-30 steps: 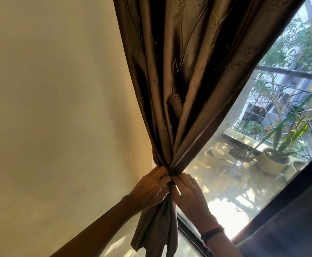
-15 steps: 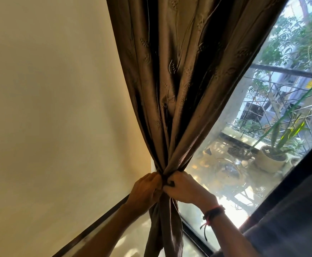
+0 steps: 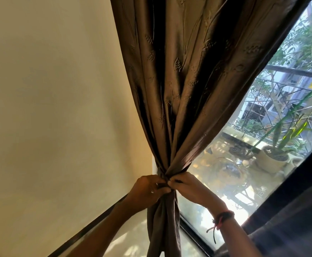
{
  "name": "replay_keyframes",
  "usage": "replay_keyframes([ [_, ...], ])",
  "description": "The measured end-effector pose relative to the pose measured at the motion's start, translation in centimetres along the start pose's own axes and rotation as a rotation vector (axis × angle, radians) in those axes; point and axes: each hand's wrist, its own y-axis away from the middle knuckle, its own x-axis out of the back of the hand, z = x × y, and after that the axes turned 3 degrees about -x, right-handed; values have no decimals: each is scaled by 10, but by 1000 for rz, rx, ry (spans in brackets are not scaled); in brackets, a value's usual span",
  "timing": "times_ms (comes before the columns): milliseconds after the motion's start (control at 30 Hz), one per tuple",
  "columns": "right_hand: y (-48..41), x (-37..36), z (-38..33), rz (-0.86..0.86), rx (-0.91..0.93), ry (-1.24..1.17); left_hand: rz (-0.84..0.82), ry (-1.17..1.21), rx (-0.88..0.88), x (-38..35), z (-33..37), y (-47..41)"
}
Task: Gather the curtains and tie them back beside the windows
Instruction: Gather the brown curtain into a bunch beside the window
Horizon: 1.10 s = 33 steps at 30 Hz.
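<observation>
The curtain (image 3: pixel 188 80) hangs down the middle of the frame, wide at the top and bunched at lower centre. The wall (image 3: pixel 49 108) lies to its left, the window (image 3: pixel 235 173) behind it on the right. The left hand (image 3: pixel 147 190) and right hand (image 3: pixel 190 188) grip the bunch from either side. A potted plant (image 3: pixel 274 158) stands beyond the glass at right.

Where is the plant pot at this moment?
In the head view, the plant pot stands outside the window, near the right edge. It is to the right of the gathered curtain and higher than the right hand.
</observation>
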Motion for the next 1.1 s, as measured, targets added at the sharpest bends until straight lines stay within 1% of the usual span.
replay_keyframes([
  [67,4,-2,3,24,41,-6,4,-2,0,2,2,-1],
  [100,7,-4,4,67,74,18,16,7,0,4,2,0],
  [167,13,-9,5,188,141,46,54,24,-18,7,5,1],
  [233,17,-11,7,347,173,25,80,22,-32,8,9,2],
  [333,20,-6,8,549,190,19,47,39,-2,9,14,4],
  [400,22,-3,10,666,208,41,12,115,8,11,12,7],
  [467,21,-6,15,744,188,-30,-13,205,20,16,8,10],
  [500,20,-10,16,742,158,-113,-13,239,28,18,5,10],
  [567,16,-17,17,685,93,-286,26,351,68,17,-3,8],
  [633,10,-23,19,602,58,-442,84,563,157,13,-10,3],
  [700,4,-24,21,490,20,-556,119,833,279,9,-11,-1],
  [733,2,-24,21,425,4,-589,121,927,318,7,-11,-3],
  [767,1,-24,21,373,-1,-592,120,953,324,5,-10,-6],
  [800,-2,-23,20,340,7,-567,126,896,290,4,-9,-10],
  [867,-3,-19,16,315,44,-466,159,692,170,2,-4,-17],
  [933,-6,-15,13,344,66,-340,198,564,102,1,-2,-23],
  [1000,-8,-15,13,402,65,-228,227,491,100,-3,-3,-23],
  [1100,-9,-25,14,438,26,-107,274,377,127,-16,-8,-12],
])
